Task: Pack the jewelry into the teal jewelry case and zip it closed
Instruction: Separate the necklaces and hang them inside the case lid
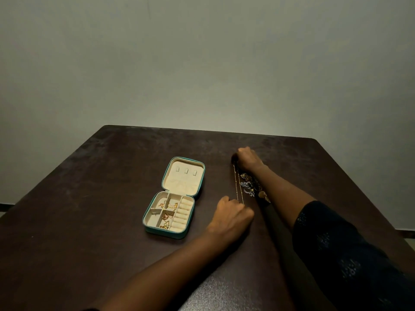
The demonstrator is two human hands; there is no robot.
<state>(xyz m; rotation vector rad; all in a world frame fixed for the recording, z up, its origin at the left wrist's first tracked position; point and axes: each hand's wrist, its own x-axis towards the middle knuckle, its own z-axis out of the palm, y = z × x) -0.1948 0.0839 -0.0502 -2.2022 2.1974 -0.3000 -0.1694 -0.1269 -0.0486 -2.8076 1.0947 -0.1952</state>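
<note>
The teal jewelry case [149, 230] lies open on the dark table, its cream lid flat at the back. Its compartments hold several gold pieces [167, 206], beside a row of cream ring rolls. To the right of the case a thin gold chain [236, 184] stretches in a straight line across the table. My right hand [247, 158] pinches the chain's far end and my left hand [231, 213] pinches its near end. A cluster of darker earrings and rings [250, 187] lies just right of the chain, partly under my right forearm.
The dark brown table [89, 198] has its far edge against a plain pale wall. My right arm, in a dark patterned sleeve [336, 250], crosses the table's right side.
</note>
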